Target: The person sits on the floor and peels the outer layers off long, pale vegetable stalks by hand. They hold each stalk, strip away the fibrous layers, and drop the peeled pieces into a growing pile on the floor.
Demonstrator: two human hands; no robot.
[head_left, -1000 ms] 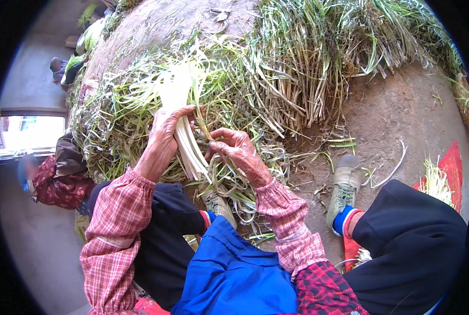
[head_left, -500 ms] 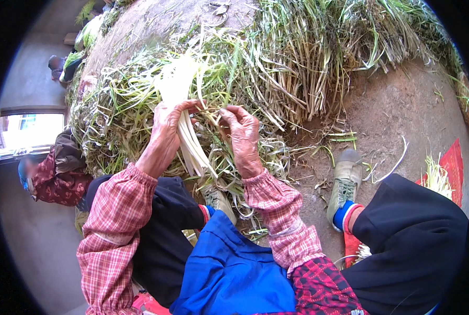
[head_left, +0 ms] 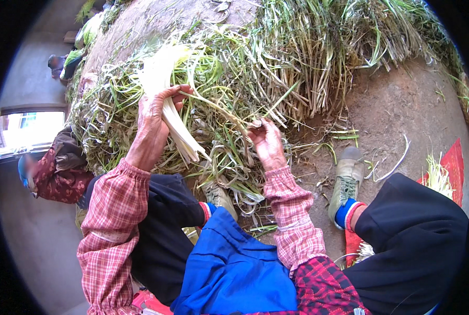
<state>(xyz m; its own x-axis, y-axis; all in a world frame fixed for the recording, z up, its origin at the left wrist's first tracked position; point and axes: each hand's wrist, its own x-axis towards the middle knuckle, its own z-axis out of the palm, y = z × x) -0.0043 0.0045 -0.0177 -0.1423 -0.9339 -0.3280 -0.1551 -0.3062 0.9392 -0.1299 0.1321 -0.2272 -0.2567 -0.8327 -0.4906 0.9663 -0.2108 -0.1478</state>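
My left hand (head_left: 151, 123) is closed around a bundle of pale leafy stalks (head_left: 178, 128), their white ends hanging down toward me and their bright leaves fanning out above. Between its thumb and fingers one end of a yellowish-brown stalk (head_left: 221, 110) also shows. That stalk stretches across to my right hand (head_left: 267, 144), whose fingers are pinched on its other end. Beneath both hands spreads a heap of loose green and dry leaf trimmings (head_left: 124, 118).
Long green stalks with brownish lower ends (head_left: 318, 68) lie piled on the earthen floor (head_left: 397, 115) ahead. At right, pale trimmed stalks (head_left: 438, 178) rest on a red sheet (head_left: 453, 165). A person in a maroon patterned top (head_left: 58, 176) sits at left, near a bright window (head_left: 29, 131).
My right hand has moved right and slightly nearer, drawing the brownish stalk away from the bundle. My left hand has shifted a little left and farther off with the bundle.
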